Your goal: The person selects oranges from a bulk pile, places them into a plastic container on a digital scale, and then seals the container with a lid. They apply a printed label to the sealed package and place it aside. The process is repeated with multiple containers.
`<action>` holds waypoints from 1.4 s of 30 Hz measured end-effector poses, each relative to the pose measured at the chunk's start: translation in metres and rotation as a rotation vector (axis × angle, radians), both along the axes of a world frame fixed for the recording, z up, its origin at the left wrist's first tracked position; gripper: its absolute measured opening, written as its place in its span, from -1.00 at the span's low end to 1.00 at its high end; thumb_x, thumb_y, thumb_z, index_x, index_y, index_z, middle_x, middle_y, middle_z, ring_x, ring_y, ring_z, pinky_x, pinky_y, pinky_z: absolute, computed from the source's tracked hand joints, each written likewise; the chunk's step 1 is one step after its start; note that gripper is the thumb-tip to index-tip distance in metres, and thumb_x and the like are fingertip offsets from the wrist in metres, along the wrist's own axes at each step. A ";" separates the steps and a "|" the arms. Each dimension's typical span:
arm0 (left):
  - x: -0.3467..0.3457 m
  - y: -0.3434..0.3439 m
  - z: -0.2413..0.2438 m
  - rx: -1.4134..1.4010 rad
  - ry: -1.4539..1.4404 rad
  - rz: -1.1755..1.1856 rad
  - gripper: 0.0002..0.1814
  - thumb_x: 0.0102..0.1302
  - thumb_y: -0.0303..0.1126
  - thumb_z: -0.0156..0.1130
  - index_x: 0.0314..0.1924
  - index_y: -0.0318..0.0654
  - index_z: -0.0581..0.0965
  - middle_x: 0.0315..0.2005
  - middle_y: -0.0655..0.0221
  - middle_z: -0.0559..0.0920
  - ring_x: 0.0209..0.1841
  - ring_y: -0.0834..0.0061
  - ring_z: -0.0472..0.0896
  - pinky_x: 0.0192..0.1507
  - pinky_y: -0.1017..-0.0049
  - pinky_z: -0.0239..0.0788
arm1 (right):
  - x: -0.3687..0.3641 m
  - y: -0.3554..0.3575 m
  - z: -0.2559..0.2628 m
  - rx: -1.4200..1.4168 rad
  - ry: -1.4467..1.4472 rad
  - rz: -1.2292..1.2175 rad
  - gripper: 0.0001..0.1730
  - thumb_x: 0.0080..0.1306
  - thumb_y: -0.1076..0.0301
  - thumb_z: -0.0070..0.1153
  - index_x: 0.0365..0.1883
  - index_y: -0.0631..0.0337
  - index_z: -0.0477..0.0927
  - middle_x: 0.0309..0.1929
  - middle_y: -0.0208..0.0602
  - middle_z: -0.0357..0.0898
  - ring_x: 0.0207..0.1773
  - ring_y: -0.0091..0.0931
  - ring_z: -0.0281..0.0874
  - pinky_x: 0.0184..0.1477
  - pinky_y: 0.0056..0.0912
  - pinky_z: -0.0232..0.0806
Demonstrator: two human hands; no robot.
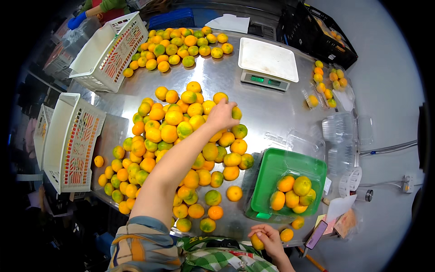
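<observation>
My left hand (pixel 222 115) reaches over a large pile of orange and green mandarins (pixel 174 117), its thumb and fingers around a mandarin (pixel 237 113) at the pile's right edge. Close to my body, my right hand (pixel 266 238) holds another mandarin (pixel 257 241). Just above the right hand stands a scale with a green tray (pixel 266 180); an open clear plastic clamshell on it contains several mandarins (pixel 292 199). Two loose mandarins (pixel 286 235) lie between that scale and the table's near edge. My left forearm hides part of the pile.
White plastic crates (pixel 73 146) stand at left. A second heap of mandarins (pixel 170 47) and a white-topped scale (pixel 268 59) are at the back. Stacked clear containers (pixel 340 136), filled packs (pixel 323 85) and a phone (pixel 316 234) are at right. A blue-gloved hand (pixel 76 21) shows top left.
</observation>
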State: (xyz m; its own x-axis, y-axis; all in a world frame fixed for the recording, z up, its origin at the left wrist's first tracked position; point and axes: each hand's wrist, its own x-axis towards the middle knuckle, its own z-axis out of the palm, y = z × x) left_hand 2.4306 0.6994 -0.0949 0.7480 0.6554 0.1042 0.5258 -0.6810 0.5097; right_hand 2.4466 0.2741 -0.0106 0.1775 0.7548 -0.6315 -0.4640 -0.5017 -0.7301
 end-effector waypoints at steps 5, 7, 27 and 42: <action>-0.050 -0.051 0.032 -1.350 -0.557 0.133 -0.59 0.20 -0.14 0.03 -0.02 -0.18 0.50 -0.45 0.38 0.50 -0.39 0.53 0.54 -0.42 0.54 0.40 | 0.000 0.005 0.002 0.030 -0.003 0.023 -0.76 0.31 0.47 -0.06 -0.07 0.35 0.44 -0.28 -0.23 0.57 -0.18 -0.56 0.48 -0.06 -0.54 0.29; -0.064 -0.062 0.028 -1.016 -0.387 0.058 -0.61 0.21 -0.14 0.00 -0.05 -0.18 0.51 -0.42 0.34 0.55 -0.34 0.49 0.56 -0.36 0.48 0.41 | -0.001 0.013 0.008 0.061 -0.056 0.061 -0.76 0.30 0.46 -0.07 -0.09 0.38 0.45 -0.30 -0.16 0.57 -0.19 -0.51 0.51 -0.05 -0.50 0.30; -0.154 0.161 0.036 0.175 0.355 0.109 -0.57 -0.02 -0.42 0.26 -0.06 -0.01 0.54 -0.08 0.40 0.55 0.04 0.30 0.48 0.03 0.27 0.34 | -0.029 0.045 0.028 -0.109 -0.096 0.055 -0.72 0.31 0.34 -0.02 -0.08 0.31 0.44 -0.31 -0.31 0.56 -0.22 -0.56 0.46 -0.14 -0.55 0.30; -0.147 0.095 0.065 -0.867 -0.348 -0.008 -0.55 0.11 -0.33 0.18 0.06 -0.13 0.47 -0.07 0.43 0.52 0.02 0.54 0.42 0.02 0.36 0.28 | -0.028 0.019 0.020 -0.019 -0.083 0.006 -0.75 0.32 0.45 -0.08 -0.07 0.37 0.43 -0.26 -0.20 0.57 -0.17 -0.50 0.50 -0.04 -0.48 0.30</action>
